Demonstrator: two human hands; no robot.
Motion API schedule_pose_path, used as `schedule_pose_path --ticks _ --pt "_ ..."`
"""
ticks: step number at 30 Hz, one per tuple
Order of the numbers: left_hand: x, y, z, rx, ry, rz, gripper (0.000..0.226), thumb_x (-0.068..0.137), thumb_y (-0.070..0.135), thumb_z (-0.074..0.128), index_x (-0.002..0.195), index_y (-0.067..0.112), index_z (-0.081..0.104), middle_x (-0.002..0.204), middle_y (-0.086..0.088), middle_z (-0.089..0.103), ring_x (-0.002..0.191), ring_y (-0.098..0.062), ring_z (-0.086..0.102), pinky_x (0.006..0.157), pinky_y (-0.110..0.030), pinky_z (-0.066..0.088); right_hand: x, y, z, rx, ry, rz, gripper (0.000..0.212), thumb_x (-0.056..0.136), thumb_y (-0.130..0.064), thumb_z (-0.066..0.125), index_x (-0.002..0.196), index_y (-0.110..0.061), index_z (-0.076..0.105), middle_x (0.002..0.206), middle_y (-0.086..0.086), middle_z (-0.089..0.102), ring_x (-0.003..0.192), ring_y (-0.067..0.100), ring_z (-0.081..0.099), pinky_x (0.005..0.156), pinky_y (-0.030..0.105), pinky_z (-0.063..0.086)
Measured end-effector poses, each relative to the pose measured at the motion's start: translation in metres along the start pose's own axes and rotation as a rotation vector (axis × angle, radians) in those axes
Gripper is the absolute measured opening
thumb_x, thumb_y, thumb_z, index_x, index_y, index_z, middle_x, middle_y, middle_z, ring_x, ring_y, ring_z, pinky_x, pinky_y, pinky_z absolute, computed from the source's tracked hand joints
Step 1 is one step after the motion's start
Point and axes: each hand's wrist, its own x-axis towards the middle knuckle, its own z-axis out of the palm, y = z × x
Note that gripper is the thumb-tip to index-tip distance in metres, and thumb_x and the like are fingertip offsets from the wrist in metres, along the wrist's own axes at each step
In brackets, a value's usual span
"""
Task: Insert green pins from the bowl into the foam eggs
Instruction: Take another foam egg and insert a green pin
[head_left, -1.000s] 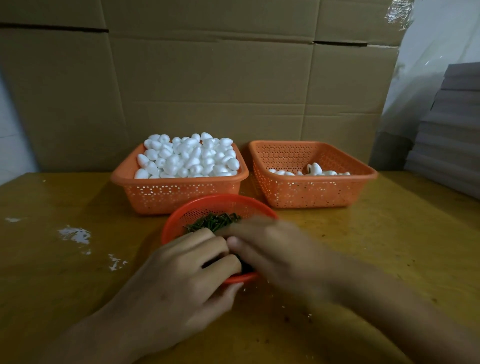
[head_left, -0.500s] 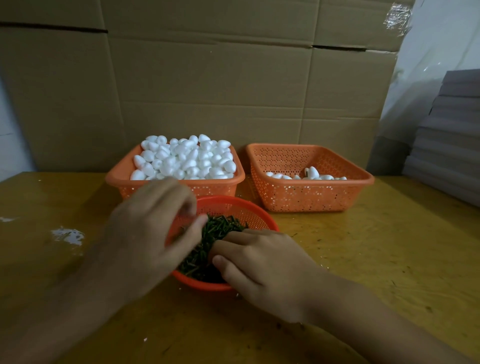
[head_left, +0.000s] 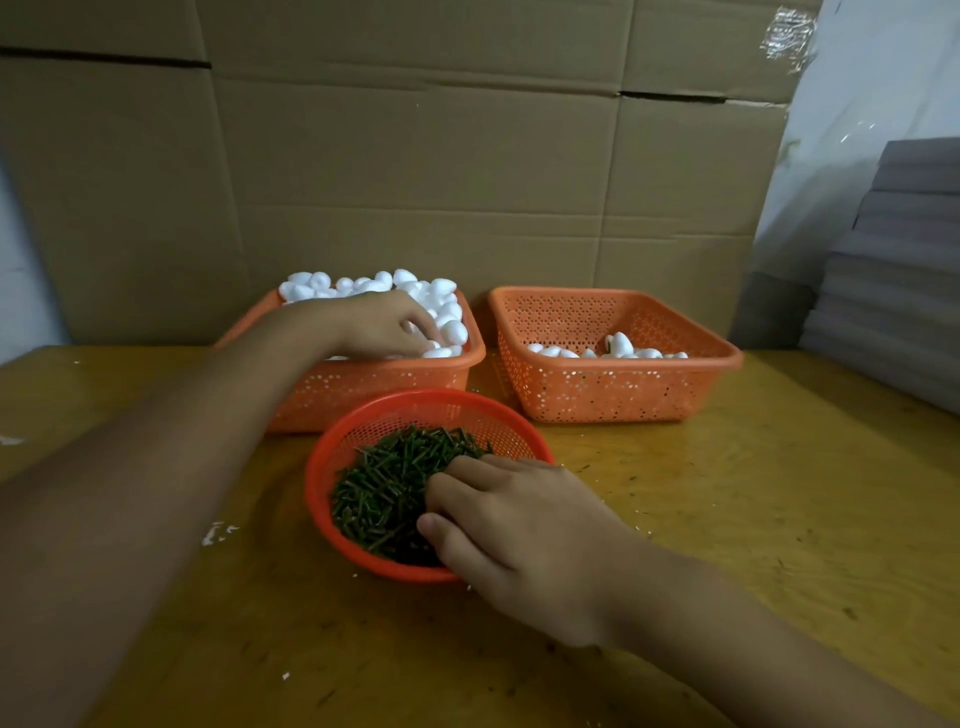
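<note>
One round orange bowl (head_left: 321, 470) sits on the yellow counter (head_left: 753, 519), and everything else is placed from it.

Behind the bowl and to its left stands the first of two orange baskets (head_left: 363, 375), heaped with white foam eggs (head_left: 448, 312), too many to count. The left hand (head_left: 382, 325) reaches into it; its fingers (head_left: 415, 326) curl down among the eggs, and I cannot tell whether they have hold of one.

In the bowl lies one heap of green pins (head_left: 389, 486), far too many to count. They lie flat and jumbled, long axes crossing at every angle, with no shared direction.

The right hand (head_left: 524, 538) rests over the bowl's right and near side. Its fingers (head_left: 467, 470) bend into the heap with the tips buried, so whether they pinch a pin cannot be told.

Behind the bowl and to its right is the second basket (head_left: 613, 392), holding only a few eggs (head_left: 619, 344) along its bottom, partly hidden by the wall.

Cardboard boxes (head_left: 415, 182) stand behind both baskets. Far right of the bowl is a grey stack (head_left: 893, 270).
</note>
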Motion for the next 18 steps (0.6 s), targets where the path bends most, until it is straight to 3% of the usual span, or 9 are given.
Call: schedule_pose_path --ticks 1,3,7,11,13,15,18 --pt "0.002 -0.004 0.004 0.028 0.029 -0.031 0.067 0.064 0.095 0.035 0.119 0.068 0.062 0.140 0.009 0.052 0.133 -0.024 0.047 0.116 -0.059 0.027 0.000 0.000 0.000 0.001 -0.001 -0.001 0.043 0.106 -0.050 0.014 0.107 -0.026 0.050 0.095 -0.011 0.047 0.087 0.014 0.051 0.084 0.036 0.044" --pt "0.005 -0.012 0.014 -0.057 0.098 -0.060 0.074 0.060 0.096 0.040 0.116 0.058 0.069 0.147 0.004 0.051 0.142 -0.026 0.041 0.119 -0.060 0.021 0.000 0.001 0.001 -0.004 0.003 -0.003 0.043 0.106 -0.050 0.014 0.106 -0.026 0.050 0.093 -0.012 0.045 0.085 0.014 0.051 0.083 0.035 0.044" --pt "0.007 -0.026 0.027 -0.433 0.343 -0.056 0.015 0.093 0.046 0.074 0.102 0.034 0.075 0.110 0.008 0.073 0.115 -0.020 0.065 0.110 -0.051 0.044 0.000 0.002 0.002 -0.006 0.013 -0.003 0.043 0.107 -0.049 0.015 0.105 -0.026 0.051 0.094 -0.010 0.050 0.085 0.014 0.051 0.082 0.036 0.045" --pt "-0.011 -0.020 0.023 -0.693 0.588 -0.084 0.018 0.097 0.021 0.075 0.114 0.018 0.075 0.104 -0.004 0.076 0.096 -0.023 0.073 0.090 -0.041 0.058 -0.001 0.001 0.002 -0.007 0.015 -0.011 0.043 0.107 -0.049 0.015 0.104 -0.026 0.051 0.095 -0.009 0.050 0.085 0.014 0.049 0.083 0.037 0.045" --pt "-0.031 -0.011 0.020 -0.810 0.638 -0.049 0.020 0.093 0.016 0.079 0.113 0.017 0.076 0.101 -0.004 0.076 0.084 -0.021 0.075 0.083 -0.033 0.059 0.000 0.002 0.001 -0.008 0.016 -0.020 0.043 0.107 -0.049 0.015 0.105 -0.026 0.051 0.095 -0.010 0.048 0.086 0.014 0.048 0.083 0.036 0.045" --pt "-0.056 -0.001 0.024 -0.937 0.666 -0.030 0.023 0.087 0.015 0.084 0.109 0.021 0.080 0.098 -0.002 0.079 0.085 -0.016 0.077 0.081 -0.024 0.059 -0.001 0.002 0.001 -0.008 0.015 -0.024 0.042 0.108 -0.049 0.015 0.106 -0.027 0.051 0.094 -0.012 0.045 0.087 0.013 0.049 0.084 0.035 0.044" --pt "-0.094 0.008 0.040 -1.175 0.575 -0.012 0.026 0.081 0.018 0.088 0.105 0.025 0.083 0.100 -0.004 0.081 0.095 -0.022 0.079 0.092 -0.030 0.061 -0.001 0.004 0.000 0.030 0.019 -0.026 0.037 0.109 -0.048 0.024 0.108 -0.026 0.053 0.097 -0.011 0.049 0.091 0.013 0.051 0.083 0.035 0.044"
